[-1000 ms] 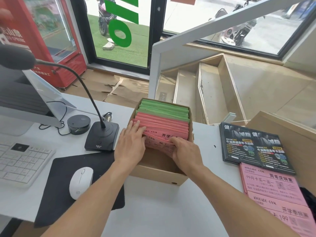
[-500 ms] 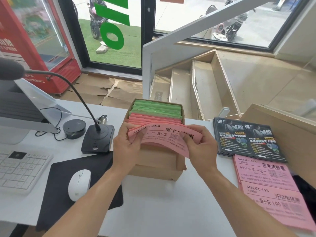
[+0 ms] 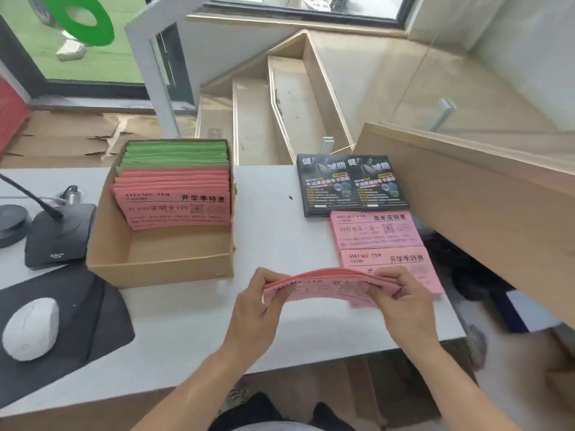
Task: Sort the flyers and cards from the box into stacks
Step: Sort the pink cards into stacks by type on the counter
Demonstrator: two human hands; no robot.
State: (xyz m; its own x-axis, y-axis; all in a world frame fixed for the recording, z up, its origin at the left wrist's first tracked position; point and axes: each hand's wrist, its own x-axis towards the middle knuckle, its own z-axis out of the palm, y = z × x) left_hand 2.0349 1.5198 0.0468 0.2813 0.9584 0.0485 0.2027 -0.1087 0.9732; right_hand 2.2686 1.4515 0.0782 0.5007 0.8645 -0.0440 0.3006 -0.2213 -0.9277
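Head view: both hands holding a bunch of pink flyers [image 3: 326, 289] over the white desk [image 3: 280, 231].
Left hand [image 3: 252, 312] and right hand [image 3: 401, 309] pinch its ends, just in front of the cardboard box [image 3: 161, 269] and beside the pink stacks [image 3: 378, 231]; black flyers [image 3: 351, 185] sit behind.

White desk [image 3: 280, 231], cardboard box [image 3: 161, 270], black flyers [image 3: 351, 185], pink card stacks [image 3: 376, 231], mousepad [image 3: 93, 309], microphone base [image 3: 59, 237].

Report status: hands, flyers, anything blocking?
Left hand and right hand grip a pink flyer bundle above the white desk. Cardboard box holds pink and green flyers. Nothing blocking.
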